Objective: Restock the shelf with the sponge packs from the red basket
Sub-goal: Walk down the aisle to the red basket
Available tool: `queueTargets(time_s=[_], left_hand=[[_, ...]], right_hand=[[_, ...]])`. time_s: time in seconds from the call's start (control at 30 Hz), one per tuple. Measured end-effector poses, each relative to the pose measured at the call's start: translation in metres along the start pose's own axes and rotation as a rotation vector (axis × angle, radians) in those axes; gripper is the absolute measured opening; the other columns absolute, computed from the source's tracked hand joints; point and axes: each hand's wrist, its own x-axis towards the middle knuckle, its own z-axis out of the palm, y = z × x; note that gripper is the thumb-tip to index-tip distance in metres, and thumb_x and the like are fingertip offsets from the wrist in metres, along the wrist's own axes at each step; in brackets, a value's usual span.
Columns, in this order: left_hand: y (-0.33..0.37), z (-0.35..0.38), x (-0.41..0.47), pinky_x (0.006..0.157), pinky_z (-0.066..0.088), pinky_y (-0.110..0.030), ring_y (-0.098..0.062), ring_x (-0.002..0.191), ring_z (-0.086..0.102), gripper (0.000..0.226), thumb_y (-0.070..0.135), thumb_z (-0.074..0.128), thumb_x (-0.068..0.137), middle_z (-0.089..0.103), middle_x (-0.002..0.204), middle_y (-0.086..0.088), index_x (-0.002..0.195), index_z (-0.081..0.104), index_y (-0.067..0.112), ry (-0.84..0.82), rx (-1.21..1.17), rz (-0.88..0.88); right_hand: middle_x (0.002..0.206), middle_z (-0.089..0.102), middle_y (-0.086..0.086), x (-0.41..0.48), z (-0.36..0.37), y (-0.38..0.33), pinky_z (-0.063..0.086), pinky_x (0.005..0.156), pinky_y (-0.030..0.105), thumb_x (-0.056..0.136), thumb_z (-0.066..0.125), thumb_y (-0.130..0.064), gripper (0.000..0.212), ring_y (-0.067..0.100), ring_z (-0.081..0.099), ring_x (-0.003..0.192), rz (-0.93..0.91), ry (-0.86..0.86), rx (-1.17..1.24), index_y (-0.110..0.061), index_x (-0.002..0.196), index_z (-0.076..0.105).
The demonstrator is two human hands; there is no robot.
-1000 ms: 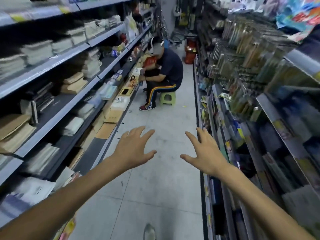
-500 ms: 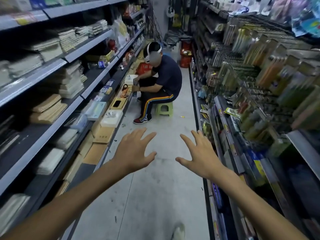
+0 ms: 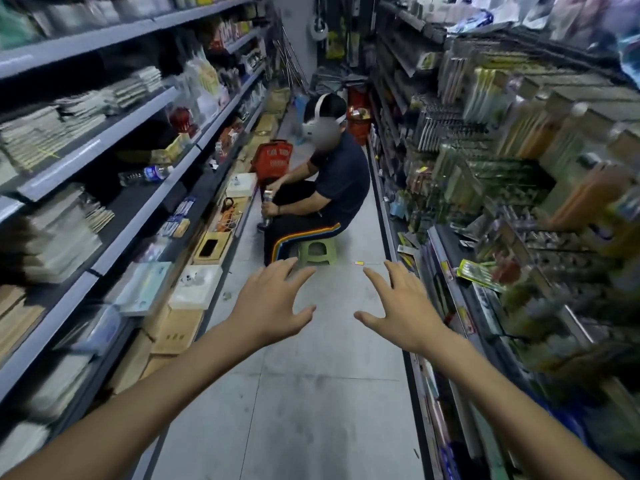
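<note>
2 splayed, left hand (image 3: 268, 306), right hand (image 3: 403, 306), red basket (image 3: 273, 159) well ahead

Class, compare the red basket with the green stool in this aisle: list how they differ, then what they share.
The red basket has slotted walls; the green stool has plain legs. The stool bears a seated person; the basket bears nobody. The basket stands farther down the aisle, by the left shelving; the stool is nearer, mid-aisle. Both sit low down beside that person.
</note>
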Motion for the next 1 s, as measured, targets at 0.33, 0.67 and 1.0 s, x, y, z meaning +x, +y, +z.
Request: queueTargets(time_s=[0.33, 0.67, 1.0], left_hand=[[-0.043, 0.011, 0.185, 0.118, 0.035, -0.046, -0.022, 0.145, 0.034, 0.074, 0.063, 0.053, 0.087, 0.037, 0.159, -0.002, 0.153, 0.037, 0.035, 0.034, 0.0, 0.025], [-0.127, 0.028, 0.403, 0.119, 0.031, -0.049, -0.026, 0.145, 0.036, 0.072, 0.059, 0.05, 0.088, 0.041, 0.156, -0.007, 0.154, 0.038, 0.031, 0.027, 0.005, 0.088], [-0.182, 0.032, 0.585, 0.116, 0.035, -0.051, -0.029, 0.143, 0.04, 0.073, 0.06, 0.046, 0.084, 0.043, 0.155, -0.009, 0.15, 0.044, 0.031, 0.023, -0.022, 0.127]], right_hand=[[0.169, 0.006, 0.012, 0.173, -0.027, 0.061, 0.007, 0.126, 0.046, 0.094, 0.051, -0.066, 0.085, 0.031, -0.001, 0.157, 0.034, -0.017, 0.012, -0.032, 0.162, 0.013], [0.171, 0.004, 0.012, 0.395, -0.055, 0.106, 0.003, 0.125, 0.046, 0.093, 0.05, -0.067, 0.087, 0.031, -0.004, 0.157, 0.068, -0.028, -0.049, -0.034, 0.162, 0.009], [0.171, 0.001, 0.012, 0.565, -0.079, 0.151, 0.0, 0.125, 0.046, 0.095, 0.049, -0.065, 0.086, 0.03, -0.007, 0.158, 0.094, -0.051, -0.045, -0.034, 0.163, 0.006]])
